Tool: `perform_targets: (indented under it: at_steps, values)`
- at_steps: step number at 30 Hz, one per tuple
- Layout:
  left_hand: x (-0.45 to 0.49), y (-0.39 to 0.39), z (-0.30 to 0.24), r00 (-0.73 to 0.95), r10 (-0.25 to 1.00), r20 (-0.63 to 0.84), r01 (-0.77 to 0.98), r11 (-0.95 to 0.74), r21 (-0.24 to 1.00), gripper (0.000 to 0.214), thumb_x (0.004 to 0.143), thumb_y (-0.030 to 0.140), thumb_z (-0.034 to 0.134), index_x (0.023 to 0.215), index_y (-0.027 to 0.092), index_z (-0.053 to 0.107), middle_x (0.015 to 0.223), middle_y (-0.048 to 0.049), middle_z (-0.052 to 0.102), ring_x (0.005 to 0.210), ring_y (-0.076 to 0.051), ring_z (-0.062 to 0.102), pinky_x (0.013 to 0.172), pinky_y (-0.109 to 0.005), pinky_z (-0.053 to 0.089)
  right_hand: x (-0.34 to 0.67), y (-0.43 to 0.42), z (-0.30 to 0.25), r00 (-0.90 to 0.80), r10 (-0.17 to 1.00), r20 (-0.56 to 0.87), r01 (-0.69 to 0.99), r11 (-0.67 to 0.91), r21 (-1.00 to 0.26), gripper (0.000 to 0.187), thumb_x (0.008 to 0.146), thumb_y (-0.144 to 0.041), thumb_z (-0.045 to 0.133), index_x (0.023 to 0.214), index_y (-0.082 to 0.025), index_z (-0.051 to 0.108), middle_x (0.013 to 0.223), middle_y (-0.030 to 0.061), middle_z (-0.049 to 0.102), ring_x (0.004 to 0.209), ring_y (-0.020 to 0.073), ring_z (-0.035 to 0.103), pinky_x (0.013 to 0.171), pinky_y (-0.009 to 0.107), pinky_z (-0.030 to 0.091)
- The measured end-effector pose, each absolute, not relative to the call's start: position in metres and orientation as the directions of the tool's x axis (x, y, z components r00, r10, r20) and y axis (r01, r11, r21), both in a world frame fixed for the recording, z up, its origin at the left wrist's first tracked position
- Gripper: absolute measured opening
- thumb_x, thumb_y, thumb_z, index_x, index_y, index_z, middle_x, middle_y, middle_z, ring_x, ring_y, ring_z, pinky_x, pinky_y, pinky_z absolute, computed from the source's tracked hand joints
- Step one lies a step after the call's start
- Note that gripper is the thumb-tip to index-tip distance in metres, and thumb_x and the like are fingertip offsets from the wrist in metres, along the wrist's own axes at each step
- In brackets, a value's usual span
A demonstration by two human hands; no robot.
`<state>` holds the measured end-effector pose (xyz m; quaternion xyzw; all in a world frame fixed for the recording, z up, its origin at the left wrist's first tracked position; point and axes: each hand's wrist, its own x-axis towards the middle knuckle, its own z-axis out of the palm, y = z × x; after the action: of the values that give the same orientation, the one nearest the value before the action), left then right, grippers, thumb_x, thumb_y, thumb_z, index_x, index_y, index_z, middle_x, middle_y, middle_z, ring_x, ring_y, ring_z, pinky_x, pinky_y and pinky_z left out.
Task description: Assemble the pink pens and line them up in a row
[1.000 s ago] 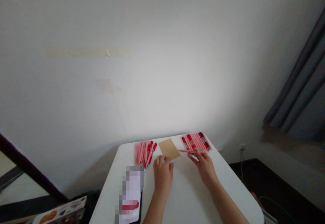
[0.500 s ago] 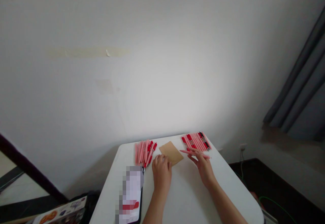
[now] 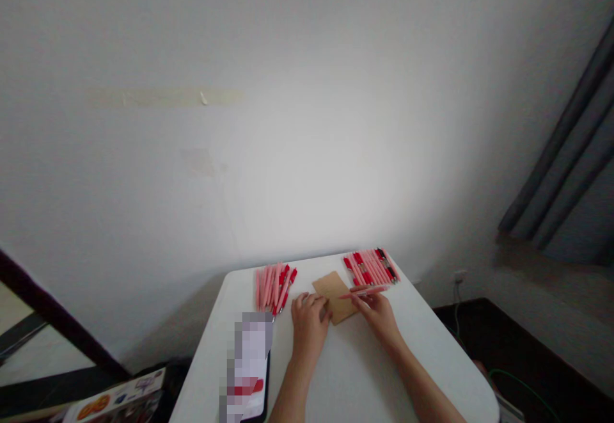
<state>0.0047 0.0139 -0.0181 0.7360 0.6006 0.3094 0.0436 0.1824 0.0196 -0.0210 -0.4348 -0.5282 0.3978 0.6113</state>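
Note:
My right hand (image 3: 377, 311) is closed around a pink pen (image 3: 369, 290), pinching it between thumb and fingers. The pen's tip points left, over the right side of a thin brown notebook (image 3: 338, 288). That notebook lies tilted on the white table, its cover closed. My left hand (image 3: 309, 320) has its curled fingers at the notebook's left edge, gripping it there. Behind and left of this hand lies a loose bunch of pink and red pens (image 3: 274, 287). A neater row of pink, red and black pens (image 3: 371, 267) sits beyond my right hand.
On the left of the white table (image 3: 364, 372) lies a phone (image 3: 252, 359), its screen partly blurred out. A wall (image 3: 307, 122) stands directly behind the table. A printed box (image 3: 115, 400) is low at the left, and a grey curtain (image 3: 566, 180) hangs at the right.
The notebook has shifted to the right and slightly nearer, and my left hand has moved right with it. My right hand has brought the pen a little left and lower, over the notebook.

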Motion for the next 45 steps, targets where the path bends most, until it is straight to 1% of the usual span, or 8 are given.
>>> perform_targets:
  at_steps: [3,5,8,15,19,24,37,45]
  values:
    - [0.004,0.015,-0.020,0.087,0.915,0.394,0.862,-0.267,0.430,0.038,0.072,0.029,0.066,0.109,0.023,0.065,0.116,-0.0038,0.065,0.116,-0.028,0.048,0.104,-0.050,0.033,0.183,0.020,-0.022,0.108,0.950,0.292,0.047,0.288,-0.956,0.039,0.071,-0.052,0.069,0.087,-0.017,0.069,0.082,0.0084,0.071,0.078,0.0234,0.066,0.076,0.036,0.052]
    - [0.004,0.015,-0.022,0.089,0.917,0.390,0.867,-0.264,0.423,0.041,0.070,0.031,0.068,0.110,0.023,0.065,0.119,-0.0039,0.064,0.117,-0.029,0.047,0.106,-0.051,0.032,0.184,0.021,-0.020,0.081,0.952,0.296,0.093,0.289,-0.953,0.039,0.073,-0.052,0.066,0.088,-0.017,0.069,0.087,0.0093,0.071,0.083,0.0239,0.067,0.079,0.037,0.052]
    - [0.003,0.016,-0.023,0.090,0.920,0.382,0.870,-0.259,0.419,0.043,0.069,0.032,0.069,0.111,0.023,0.065,0.120,-0.0039,0.064,0.118,-0.029,0.047,0.106,-0.052,0.032,0.185,0.022,-0.014,0.017,0.945,0.328,0.177,0.320,-0.931,0.033,0.077,-0.048,0.063,0.083,-0.018,0.071,0.099,0.0107,0.070,0.092,0.0245,0.065,0.084,0.038,0.050]
    - [0.001,0.016,-0.018,0.093,0.934,0.344,0.861,-0.249,0.443,0.044,0.070,0.034,0.067,0.112,0.023,0.065,0.124,-0.0030,0.063,0.120,-0.029,0.046,0.108,-0.050,0.032,0.180,0.032,-0.011,-0.078,0.917,0.392,0.325,0.395,-0.859,0.012,0.075,-0.027,0.060,0.076,-0.018,0.069,0.085,0.0062,0.067,0.083,0.0200,0.063,0.078,0.034,0.049]
    - [-0.001,0.015,-0.016,0.095,0.943,0.319,0.858,-0.240,0.455,0.045,0.070,0.035,0.068,0.114,0.026,0.064,0.125,-0.0018,0.062,0.124,-0.029,0.044,0.108,-0.049,0.032,0.176,0.036,-0.022,-0.076,0.876,0.476,0.334,0.472,-0.816,0.009,0.073,-0.023,0.060,0.077,-0.019,0.067,0.088,0.0058,0.065,0.088,0.0196,0.060,0.081,0.034,0.048]
    - [-0.001,0.013,-0.013,0.112,0.954,0.279,0.858,-0.234,0.458,0.045,0.072,0.035,0.066,0.116,0.027,0.063,0.128,0.0008,0.061,0.128,-0.030,0.039,0.110,-0.049,0.029,0.173,0.036,-0.030,-0.087,0.863,0.497,0.364,0.492,-0.791,0.012,0.077,-0.028,0.060,0.080,-0.020,0.068,0.092,0.0070,0.066,0.098,0.0218,0.059,0.090,0.038,0.045]
    - [-0.002,0.013,-0.011,0.112,0.963,0.244,0.858,-0.218,0.465,0.045,0.073,0.034,0.065,0.118,0.029,0.062,0.130,0.0028,0.059,0.129,-0.031,0.038,0.111,-0.050,0.026,0.173,0.037,-0.029,-0.108,0.879,0.465,0.423,0.464,-0.778,0.014,0.076,-0.029,0.060,0.079,-0.020,0.071,0.100,0.0095,0.066,0.109,0.0248,0.055,0.096,0.040,0.042]
    - [-0.001,0.012,-0.009,0.104,0.964,0.245,0.851,-0.214,0.480,0.046,0.071,0.035,0.067,0.117,0.029,0.062,0.129,0.0021,0.059,0.129,-0.030,0.038,0.111,-0.048,0.027,0.172,0.034,-0.023,-0.115,0.888,0.446,0.437,0.448,-0.780,0.014,0.076,-0.026,0.058,0.077,-0.019,0.071,0.098,0.0093,0.067,0.110,0.0254,0.054,0.096,0.040,0.042]
